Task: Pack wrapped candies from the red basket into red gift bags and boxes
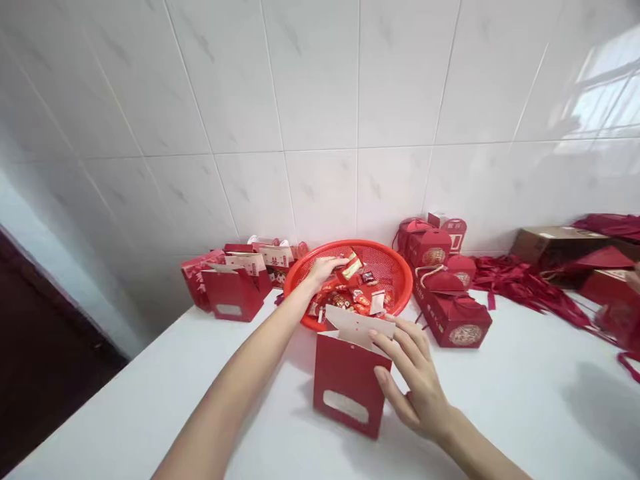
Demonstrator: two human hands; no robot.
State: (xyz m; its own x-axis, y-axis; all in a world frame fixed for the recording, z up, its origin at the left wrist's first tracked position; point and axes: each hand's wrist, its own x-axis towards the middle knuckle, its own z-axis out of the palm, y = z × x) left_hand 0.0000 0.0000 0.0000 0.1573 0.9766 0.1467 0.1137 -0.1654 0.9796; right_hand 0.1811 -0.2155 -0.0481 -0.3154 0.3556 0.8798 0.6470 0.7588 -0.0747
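Over the red plastic basket (401, 263), my left hand (325, 270) pinches a red and gold wrapped candy (353, 265). More wrapped candies (343, 300) lie in the basket below it. A red paper box (350, 380) with an open top and a pale oval window stands upright in front of the basket. My right hand (413, 377) is at the box's right side, fingers spread, with fingertips at the top edge and thumb near the front face.
Open red boxes (235, 293) stand at the table's left back. Closed red boxes (457, 320) sit right of the basket, beside a heap of dark red ribbons (520, 280). Another person's hand (613, 320) and more boxes are at the right edge. A tiled wall (320, 120) rises behind.
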